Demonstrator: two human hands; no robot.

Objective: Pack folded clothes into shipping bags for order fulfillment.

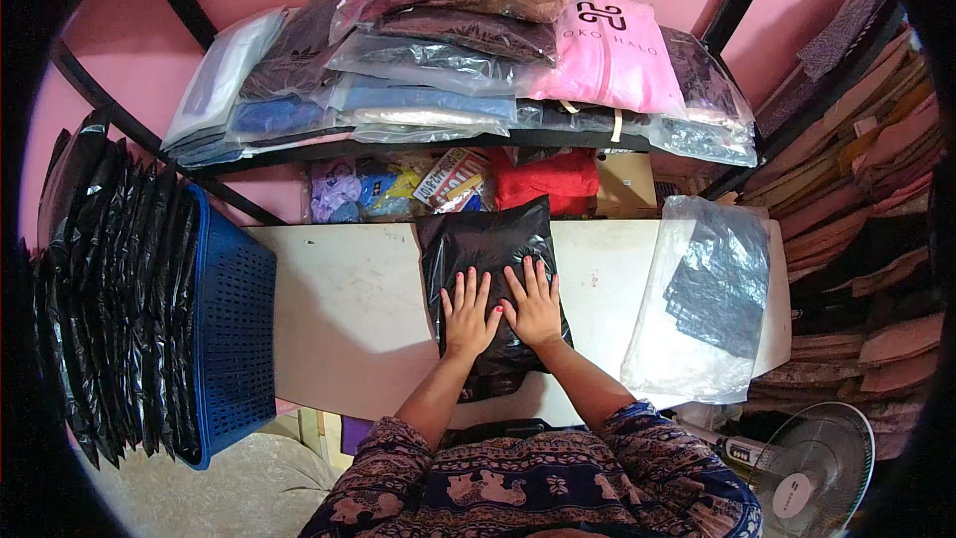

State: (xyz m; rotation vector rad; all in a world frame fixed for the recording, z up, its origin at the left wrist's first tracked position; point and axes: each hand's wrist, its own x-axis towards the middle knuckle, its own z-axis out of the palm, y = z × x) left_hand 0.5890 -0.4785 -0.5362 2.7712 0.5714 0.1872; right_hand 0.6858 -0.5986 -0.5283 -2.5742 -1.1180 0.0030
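Note:
A black plastic mailing bag (485, 239) lies on the white tabletop (351, 299) directly before me. My left hand (468, 314) rests flat on its left part, palm down with fingers spread. Beside it, my right hand (534, 306) presses flat on the bag's right part, fingers also apart. The two thumbs are close together near the bag's middle. Neither hand grips anything. What the bag holds is hidden. Towards the right end of the table lies a clear plastic bag (694, 299) with dark folded fabric inside.
At left, a blue perforated plastic basket (235, 329) holds several black packages (112, 291). Above the table's back edge, a shelf (448, 143) bears plastic-wrapped garments (426, 52). Stacked fabrics (866, 239) line the right side, with an electric fan (810, 474) at lower right.

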